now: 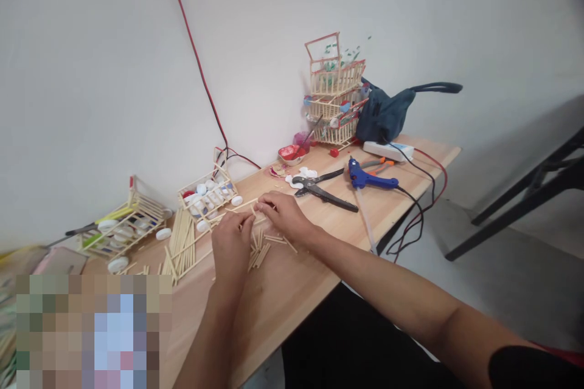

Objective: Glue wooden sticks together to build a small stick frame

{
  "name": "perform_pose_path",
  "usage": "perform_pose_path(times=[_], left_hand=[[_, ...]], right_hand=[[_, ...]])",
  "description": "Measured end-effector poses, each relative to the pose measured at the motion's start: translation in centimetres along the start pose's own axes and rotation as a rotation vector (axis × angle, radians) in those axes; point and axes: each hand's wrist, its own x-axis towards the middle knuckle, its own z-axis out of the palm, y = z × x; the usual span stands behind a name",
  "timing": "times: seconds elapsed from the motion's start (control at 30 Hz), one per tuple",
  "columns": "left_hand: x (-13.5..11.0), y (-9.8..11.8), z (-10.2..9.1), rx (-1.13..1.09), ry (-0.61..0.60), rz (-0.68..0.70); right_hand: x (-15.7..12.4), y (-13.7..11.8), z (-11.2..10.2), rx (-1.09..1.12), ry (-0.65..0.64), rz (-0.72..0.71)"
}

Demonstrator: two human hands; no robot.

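Observation:
My left hand (231, 245) and my right hand (286, 216) are close together above the table. Each has its thumb and fingers pinched, and thin wooden sticks (246, 204) show at the fingertips. How the sticks meet is partly hidden by my fingers. Below the hands lie several short cut sticks (260, 255). A bundle of longer sticks (184, 242) rests left of my left hand. Just beyond it stands a small stick cart (210, 199) with bottle caps in it. Another stick cart (123, 230) on white cap wheels is farther left.
Black cutting pliers (326, 191) and a blue glue gun (369, 179) lie to the right, its cord hanging off the table edge. Behind are a bowl of red paint (292, 155), stacked stick carts (337, 91), a dark bag (385, 112) and a power strip (389, 151).

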Motion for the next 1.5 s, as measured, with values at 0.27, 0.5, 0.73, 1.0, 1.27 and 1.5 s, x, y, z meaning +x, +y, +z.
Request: perform_pose_path(times=[0.27,0.5,0.73,1.0,1.27,1.5], left_hand=[[-0.2,-0.1,-0.1,0.156,-0.079,-0.058],[-0.2,0.1,-0.3,0.143,-0.116,-0.091],[-0.1,-0.1,-0.3,0.123,-0.127,-0.091],[0.2,0.8,-1.2,-0.047,0.108,-0.133],[0.2,0.8,0.0,-0.790,-0.262,-0.671],[0.7,1.0,0.2,-1.194,-0.037,-0.897]], right_hand=[[-0.1,0.0,0.4,0.017,-0.014,-0.008],[-0.1,-0.2,0.4,0.050,-0.029,0.037],[-0.2,-0.2,0.5,0.075,-0.038,0.041],[0.3,0.2,-0.3,0.115,0.018,0.154],[1.1,0.8,-1.4,0.229,0.143,0.195],[0.9,0.6,-0.8,0.381,0.075,0.246]])
